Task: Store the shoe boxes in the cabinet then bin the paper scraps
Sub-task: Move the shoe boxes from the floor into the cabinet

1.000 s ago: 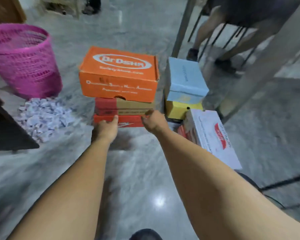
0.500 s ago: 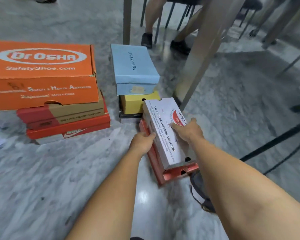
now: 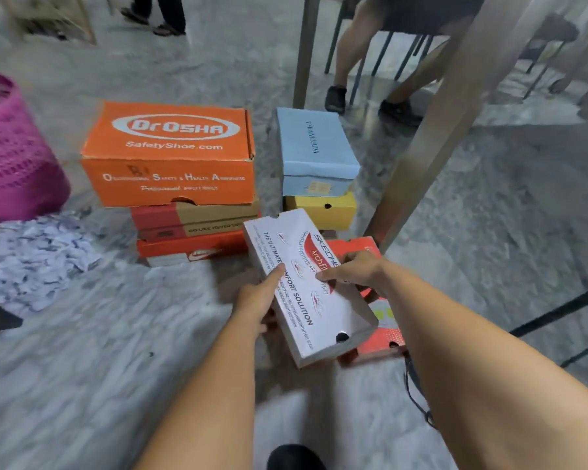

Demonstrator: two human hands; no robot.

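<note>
Floor: we crouch over the grey marble floor (image 3: 82, 351), where every box of ours sits; the cabinet is nowhere in view.
Bin: the pink basket (image 3: 11, 157) stands at far left, with the heap of paper scraps (image 3: 31, 256) just in front of it, not yet touched.
Orange stack: the big orange box (image 3: 168, 154) tops a brown-and-red box (image 3: 197, 218) and a red box (image 3: 190, 247). A second ago our hands were on the lowest box of this pile; we have left it standing.
Blue stack: a pale blue box (image 3: 314, 147) rests on a yellow box (image 3: 323, 210), close beside a metal leg (image 3: 435, 130).
White box: the white shoe box (image 3: 306, 286) now tilts up off the red-orange box (image 3: 384, 330) under it, its far end raised; half a second ago it lay flat there.
Left hand: our left hand (image 3: 257, 298) grips the box's near-left edge, thumb along the lid, the other fingers curled out of sight beneath.
Right hand: our right hand (image 3: 360, 271) holds the right side, fingers (image 3: 330, 274) spread flat over the lid.
Meaning: we judge this to be the first box lifted for storing; all the others wait.
</note>
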